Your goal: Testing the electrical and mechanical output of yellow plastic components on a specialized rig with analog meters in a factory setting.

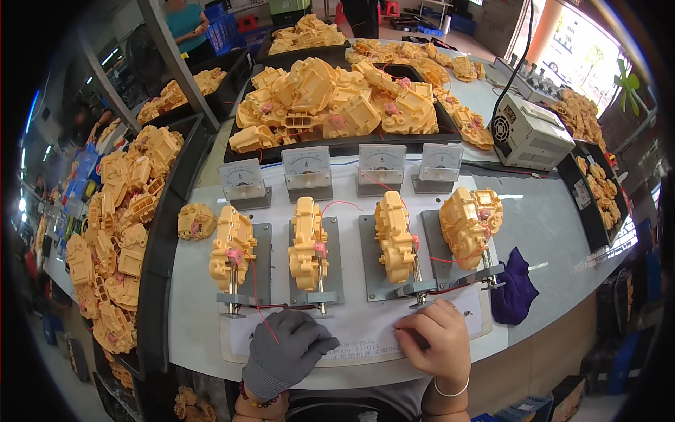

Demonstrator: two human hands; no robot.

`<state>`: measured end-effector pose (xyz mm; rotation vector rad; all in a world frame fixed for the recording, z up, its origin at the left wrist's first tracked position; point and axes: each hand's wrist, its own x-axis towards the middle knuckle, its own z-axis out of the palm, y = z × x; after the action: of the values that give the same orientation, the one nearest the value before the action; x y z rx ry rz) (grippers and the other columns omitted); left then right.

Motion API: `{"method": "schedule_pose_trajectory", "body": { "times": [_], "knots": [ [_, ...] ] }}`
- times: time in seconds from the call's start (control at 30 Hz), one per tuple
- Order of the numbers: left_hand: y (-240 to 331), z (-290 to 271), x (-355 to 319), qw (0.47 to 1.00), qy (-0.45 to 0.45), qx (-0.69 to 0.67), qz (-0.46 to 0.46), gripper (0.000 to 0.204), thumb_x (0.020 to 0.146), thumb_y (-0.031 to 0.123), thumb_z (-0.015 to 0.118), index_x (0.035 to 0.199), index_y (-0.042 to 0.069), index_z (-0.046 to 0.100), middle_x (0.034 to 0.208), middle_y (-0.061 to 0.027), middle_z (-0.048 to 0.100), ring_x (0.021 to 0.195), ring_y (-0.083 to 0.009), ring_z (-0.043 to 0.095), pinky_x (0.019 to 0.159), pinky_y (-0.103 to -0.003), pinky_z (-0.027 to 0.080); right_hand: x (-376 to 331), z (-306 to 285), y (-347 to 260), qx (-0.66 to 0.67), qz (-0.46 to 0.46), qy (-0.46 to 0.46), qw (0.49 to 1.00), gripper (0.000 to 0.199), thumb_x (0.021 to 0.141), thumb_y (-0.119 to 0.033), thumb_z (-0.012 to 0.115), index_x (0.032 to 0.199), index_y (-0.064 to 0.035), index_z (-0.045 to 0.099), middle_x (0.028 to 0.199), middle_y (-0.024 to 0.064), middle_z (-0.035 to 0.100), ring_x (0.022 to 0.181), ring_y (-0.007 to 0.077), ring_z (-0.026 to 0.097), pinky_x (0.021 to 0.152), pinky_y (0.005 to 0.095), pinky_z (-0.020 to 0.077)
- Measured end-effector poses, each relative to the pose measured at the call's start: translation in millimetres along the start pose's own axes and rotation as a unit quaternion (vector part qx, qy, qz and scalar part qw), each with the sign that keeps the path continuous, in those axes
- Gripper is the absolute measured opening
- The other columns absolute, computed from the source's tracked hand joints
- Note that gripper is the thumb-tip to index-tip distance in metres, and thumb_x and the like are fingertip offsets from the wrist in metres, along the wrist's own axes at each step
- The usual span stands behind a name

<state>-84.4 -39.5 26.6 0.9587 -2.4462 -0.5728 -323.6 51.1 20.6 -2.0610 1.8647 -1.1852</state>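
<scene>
My left hand, in a grey glove, lies at the table's near edge, fingers loosely bent, with no object visible in it. My bare right hand is half curled, thumb and forefinger apart, nothing between them. It is just below the rod end of the third test fixture. Four grey fixtures each carry a yellow plastic gearbox-like housing: leftmost, second, third and rightmost. Metal rods and clamps meet their near ends; red wires trail from the pink parts. A red wire hangs down to the gloved hand.
Several analog panel meters stand behind the fixtures. A black tray heaped with yellow housings is beyond them; another full tray lines the left. At right are a purple cloth, a metal-cased power unit and a parts bin.
</scene>
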Motion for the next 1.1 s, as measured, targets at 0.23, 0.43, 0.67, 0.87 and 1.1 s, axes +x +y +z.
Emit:
{"method": "schedule_pose_trajectory", "body": {
  "times": [0.23, 0.43, 0.67, 0.87, 1.1],
  "knots": [
    [2.6, -1.7, 0.8, 1.0, -0.003, 0.006, -0.008, 0.019, 0.073, 0.025, 0.081, 0.077, 0.012, 0.068, 0.078, -0.0049, 0.062, 0.077, -0.0254, 0.063, 0.063, -0.039, 0.051, 0.8, -1.9, -1.7, -0.005, -0.002, -0.006, 1.0, 0.013, 0.068, -0.006, 0.075, 0.076, -0.0083, 0.066, 0.068, 0.0043, 0.053, 0.063, 0.0243, 0.054, 0.059, 0.0347, 0.0439],
    [4.1, -3.7, 1.8, 1.0, -0.012, 0.013, -0.013, 0.018, 0.074, 0.026, 0.08, 0.077, 0.012, 0.069, 0.078, -0.005, 0.062, 0.078, -0.0256, 0.063, 0.063, -0.039, 0.051, 1.7, -2.5, -2.2, -0.001, -0.004, -0.007, 1.0, 0.013, 0.068, -0.005, 0.075, 0.077, -0.0083, 0.066, 0.069, 0.0044, 0.053, 0.063, 0.0243, 0.054, 0.059, 0.0348, 0.0441],
    [3.5, -2.0, 1.0, 1.0, -0.01, 0.003, -0.019, 0.018, 0.074, 0.027, 0.08, 0.078, 0.013, 0.07, 0.079, -0.0051, 0.062, 0.076, -0.0255, 0.063, 0.063, -0.04, 0.05, 0.7, -2.1, -1.8, 0.0, 0.001, -0.008, 1.0, 0.013, 0.068, -0.005, 0.075, 0.077, -0.0088, 0.066, 0.069, 0.0041, 0.054, 0.063, 0.0241, 0.054, 0.059, 0.0348, 0.0437],
    [2.7, -1.5, 0.5, 1.0, -0.01, 0.006, -0.022, 0.018, 0.074, 0.027, 0.081, 0.078, 0.013, 0.069, 0.078, -0.0047, 0.062, 0.076, -0.0256, 0.062, 0.064, -0.04, 0.05, 1.2, -2.1, -1.5, -0.003, -0.003, -0.008, 1.0, 0.013, 0.068, -0.006, 0.074, 0.077, -0.0093, 0.066, 0.07, 0.0034, 0.055, 0.063, 0.0241, 0.054, 0.058, 0.0347, 0.0436],
    [2.3, -1.2, 1.0, 1.0, -0.003, 0.0, -0.009, 0.018, 0.074, 0.026, 0.081, 0.078, 0.014, 0.069, 0.078, -0.0044, 0.062, 0.079, -0.0262, 0.063, 0.065, -0.04, 0.05, 0.8, -1.6, -0.2, -0.001, -0.008, -0.006, 1.0, 0.014, 0.067, -0.005, 0.074, 0.078, -0.009, 0.066, 0.07, 0.0035, 0.055, 0.063, 0.0236, 0.054, 0.057, 0.0344, 0.0431]
  ]
}}
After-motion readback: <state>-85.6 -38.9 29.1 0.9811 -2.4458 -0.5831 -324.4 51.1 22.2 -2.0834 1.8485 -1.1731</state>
